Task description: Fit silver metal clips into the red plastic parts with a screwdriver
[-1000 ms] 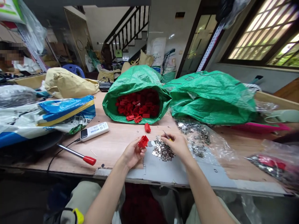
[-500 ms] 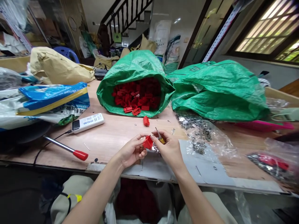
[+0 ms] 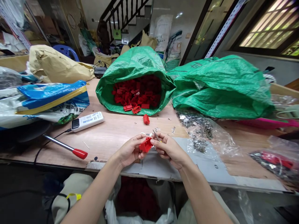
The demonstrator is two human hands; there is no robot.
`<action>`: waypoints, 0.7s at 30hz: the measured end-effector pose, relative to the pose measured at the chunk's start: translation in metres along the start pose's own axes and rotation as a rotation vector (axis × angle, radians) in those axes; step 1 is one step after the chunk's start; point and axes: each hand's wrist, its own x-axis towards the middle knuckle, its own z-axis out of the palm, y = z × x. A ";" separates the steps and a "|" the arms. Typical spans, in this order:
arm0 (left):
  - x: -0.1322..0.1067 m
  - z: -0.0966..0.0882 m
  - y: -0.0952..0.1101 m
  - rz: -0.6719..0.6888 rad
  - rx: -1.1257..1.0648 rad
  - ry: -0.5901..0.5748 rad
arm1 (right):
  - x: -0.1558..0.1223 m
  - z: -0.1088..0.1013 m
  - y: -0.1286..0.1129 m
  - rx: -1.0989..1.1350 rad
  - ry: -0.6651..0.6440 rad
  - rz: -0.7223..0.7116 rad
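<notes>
My left hand (image 3: 131,151) is closed round one end of a red plastic housing (image 3: 146,145), whose hollow side faces up toward me. In my right hand (image 3: 170,148) is a small screwdriver (image 3: 156,135), its thin metal shaft pointing up and to the left and its yellow handle mostly hidden by the fingers. My right thumb rests against the right side of the housing. Just beyond my hands, a loose red housing (image 3: 146,119) lies on the table. Behind it a green woven sack (image 3: 134,60) gapes toward me, full of similar red pieces (image 3: 135,93).
Clear plastic with small metal parts (image 3: 201,137) lies to the right, before a second green sack (image 3: 219,88). At left are a white handheld device (image 3: 87,121) with a cable and a red-tipped metal lever (image 3: 79,153). An open bag of red pieces (image 3: 137,199) sits below the table edge (image 3: 149,174).
The red housing has tipped so its hollow side shows more, and it sits slightly lower and left. My right hand has turned, covering more of the screwdriver's yellow handle.
</notes>
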 end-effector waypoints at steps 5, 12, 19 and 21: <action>-0.001 0.000 -0.003 0.018 0.127 -0.020 | -0.008 0.000 0.001 0.001 0.039 -0.035; -0.019 0.002 -0.011 0.442 0.718 0.122 | -0.018 -0.002 0.016 -0.050 0.149 -0.107; -0.029 0.001 -0.020 0.430 0.956 0.138 | -0.027 -0.010 0.026 -0.164 -0.044 0.042; -0.032 0.001 -0.020 0.406 1.013 0.118 | -0.027 -0.014 0.028 -0.209 -0.092 0.051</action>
